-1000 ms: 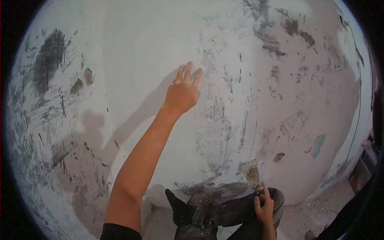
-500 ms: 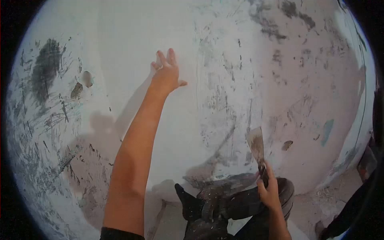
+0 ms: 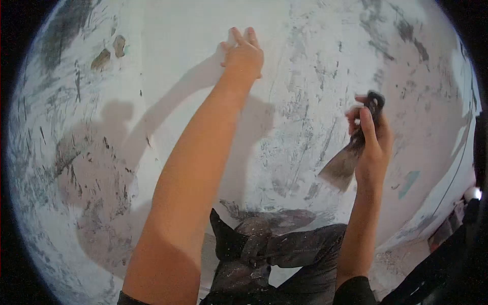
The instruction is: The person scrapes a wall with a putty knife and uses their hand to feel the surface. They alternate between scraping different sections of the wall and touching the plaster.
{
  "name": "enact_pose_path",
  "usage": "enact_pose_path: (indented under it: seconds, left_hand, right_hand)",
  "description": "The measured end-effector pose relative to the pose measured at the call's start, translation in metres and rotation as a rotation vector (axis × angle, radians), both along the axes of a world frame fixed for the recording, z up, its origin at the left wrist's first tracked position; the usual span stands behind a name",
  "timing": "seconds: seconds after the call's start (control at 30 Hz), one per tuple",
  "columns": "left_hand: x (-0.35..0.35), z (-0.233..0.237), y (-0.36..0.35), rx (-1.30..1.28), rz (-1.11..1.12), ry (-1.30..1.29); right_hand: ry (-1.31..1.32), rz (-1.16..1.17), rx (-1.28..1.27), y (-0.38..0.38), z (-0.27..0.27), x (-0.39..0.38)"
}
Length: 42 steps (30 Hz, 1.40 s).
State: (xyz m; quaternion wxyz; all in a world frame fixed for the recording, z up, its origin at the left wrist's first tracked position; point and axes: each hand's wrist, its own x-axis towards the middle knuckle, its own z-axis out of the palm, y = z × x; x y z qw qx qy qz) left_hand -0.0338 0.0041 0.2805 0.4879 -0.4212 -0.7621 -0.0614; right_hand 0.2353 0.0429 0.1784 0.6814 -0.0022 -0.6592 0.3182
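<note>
Fingers (image 3: 237, 36) fanned apart, the person's left hand (image 3: 245, 56) is up at the pale wall (image 3: 188, 28), high above its bottom edge, on the smooth stretch just left of a strip streaked with dark scuffs. It grips nothing; the back of it faces out, so from here I can't tell whether the palm lies flat or only the tips touch. Well apart from it, lower and nearer the wall's right edge, the right hand (image 3: 375, 137) is closed around the handle of a scraper (image 3: 339, 169). The thumb lies along the dark handle, whose end pokes up above the fist, and the blade slants down and to the left. It's a bit blurred, and I couldn't say if its edge meets the wall. Toward the wall's upper left corner there are two brown pits (image 3: 101, 60), side by side, and a small green patch (image 3: 409, 184) sits low toward the right edge. The left arm's shadow (image 3: 175, 91) falls across the smooth part. Dark trousers (image 3: 305, 246), flecked with white, show a bent leg near the wall's bottom edge, above the grey floor (image 3: 406, 259).
</note>
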Motion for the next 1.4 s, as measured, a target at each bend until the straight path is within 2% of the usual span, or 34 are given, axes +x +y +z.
enact_pose_path:
  seconds: [0.03, 0.07, 0.1, 0.13, 0.17, 0.2, 0.27, 0.33, 0.4, 0.47, 0.5, 0.53, 0.6, 0.67, 0.73, 0.77, 0.8, 0.87, 0.9, 1.0, 1.1, 1.13, 1.17, 1.2, 1.4]
  left_hand:
    - [-0.003, 0.001, 0.004, 0.025, -0.030, -0.110]
    - [-0.005, 0.001, 0.008, 0.049, -0.062, -0.218]
    - [-0.008, 0.001, 0.009, 0.063, -0.062, -0.229]
    - [-0.011, 0.001, 0.011, 0.025, -0.062, -0.198]
    - [-0.014, 0.000, 0.012, -0.017, -0.062, -0.168]
    - [-0.013, -0.001, 0.012, -0.010, -0.064, -0.178]
    - [-0.010, -0.003, 0.011, 0.112, -0.140, -0.308]
    - [-0.013, -0.007, 0.016, 0.129, -0.149, -0.276]
    - [-0.012, -0.002, 0.015, 0.157, -0.153, -0.234]
    - [-0.006, 0.001, 0.009, 0.042, -0.051, -0.296]
    - [-0.014, 0.000, 0.016, 0.041, -0.047, -0.296]
    - [-0.025, -0.004, 0.025, 0.095, -0.069, -0.204]
    - [-0.025, -0.014, 0.028, 0.136, -0.097, -0.120]
    - [-0.001, -0.009, -0.001, 0.114, -0.127, -0.234]
    - [-0.011, -0.009, 0.008, 0.119, -0.104, -0.203]
    - [-0.016, -0.009, 0.014, 0.111, -0.083, -0.168]
    - [-0.015, -0.008, 0.012, 0.109, -0.083, -0.167]
    - [-0.009, -0.008, 0.006, 0.115, -0.161, -0.259]
    - [-0.011, -0.010, 0.009, 0.114, -0.168, -0.255]
    - [-0.013, -0.011, 0.008, 0.155, -0.180, -0.222]
    - [-0.008, -0.011, 0.005, 0.075, -0.090, -0.144]
    - [-0.012, -0.012, 0.008, 0.142, -0.172, -0.218]
    - [-0.015, -0.013, 0.011, 0.209, -0.256, -0.291]
    - [-0.012, -0.013, 0.011, 0.208, -0.261, -0.285]
    - [-0.014, -0.014, 0.008, 0.167, -0.221, -0.246]
  right_hand:
    - [0.007, 0.026, 0.113, -0.006, 0.018, -0.011]
    - [0.011, 0.122, 0.085, -0.012, 0.035, -0.018]
    - [0.017, 0.154, 0.159, -0.011, 0.056, -0.021]
    - [0.152, 0.241, 0.172, 0.006, 0.073, -0.028]
    - [0.210, 0.396, 0.238, 0.009, 0.096, -0.028]
    - [0.198, 0.397, 0.242, 0.014, 0.109, -0.035]
    - [0.318, 0.785, 0.229, 0.022, 0.131, -0.049]
    - [0.366, 0.602, 0.070, 0.021, 0.139, -0.087]
    - [0.347, 0.540, 0.151, 0.022, 0.149, -0.098]
    - [0.489, 0.514, 0.179, 0.019, 0.162, -0.095]
    - [0.464, 0.575, 0.300, 0.028, 0.165, -0.089]
    - [0.463, 0.575, 0.293, 0.027, 0.163, -0.098]
    - [0.565, 0.395, 0.172, 0.026, 0.153, -0.118]
    - [0.506, 0.484, 0.211, 0.031, 0.156, -0.111]
    - [0.532, 0.541, 0.221, 0.026, 0.165, -0.100]
    - [0.475, 0.667, 0.275, 0.032, 0.170, -0.089]
    - [0.477, 0.665, 0.274, 0.028, 0.167, -0.096]
    - [0.588, 0.355, 0.054, 0.022, 0.156, -0.117]
    - [0.519, 0.492, 0.082, 0.024, 0.154, -0.113]
    - [0.526, 0.472, 0.118, 0.024, 0.161, -0.101]
    - [0.606, 0.442, 0.089, 0.028, 0.165, -0.107]
    - [0.644, 0.420, 0.071, 0.027, 0.162, -0.108]
    - [0.596, 0.398, -0.065, 0.025, 0.154, -0.121]
    - [0.523, 0.524, -0.027, 0.026, 0.148, -0.126]
    - [0.543, 0.548, 0.205, 0.022, 0.159, -0.106]
